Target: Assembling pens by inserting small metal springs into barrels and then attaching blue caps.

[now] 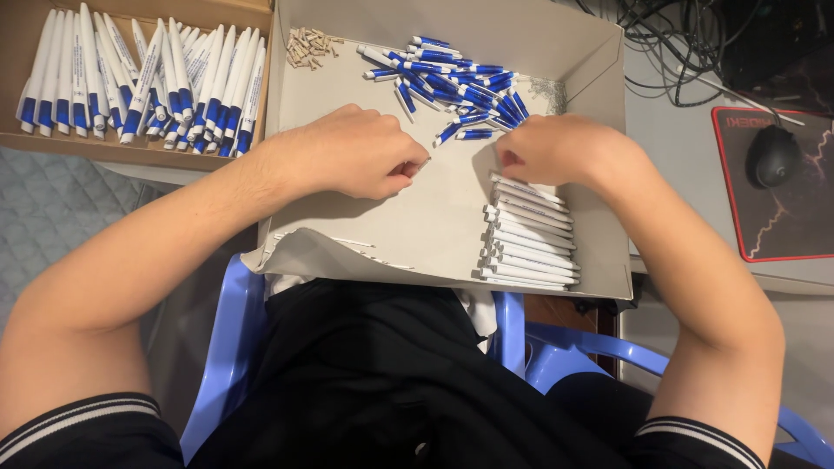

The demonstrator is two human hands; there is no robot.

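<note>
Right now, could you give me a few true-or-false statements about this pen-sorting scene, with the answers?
1. White barrels lie stacked in a column at the tray's right side. True.
2. The blue parts are piled near the person's lap. False: they lie at the tray's far end.
3. A mouse sits on a pad at the right. True.
4. The box at upper left holds red pens. False: its pens are white and blue.
5. The left hand rests outside the tray. False: it is over it.

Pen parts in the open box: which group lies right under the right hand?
The neat row of white pen barrels, stacked side by side below the right hand; the blue clip pieces lie scattered farther back.
</note>
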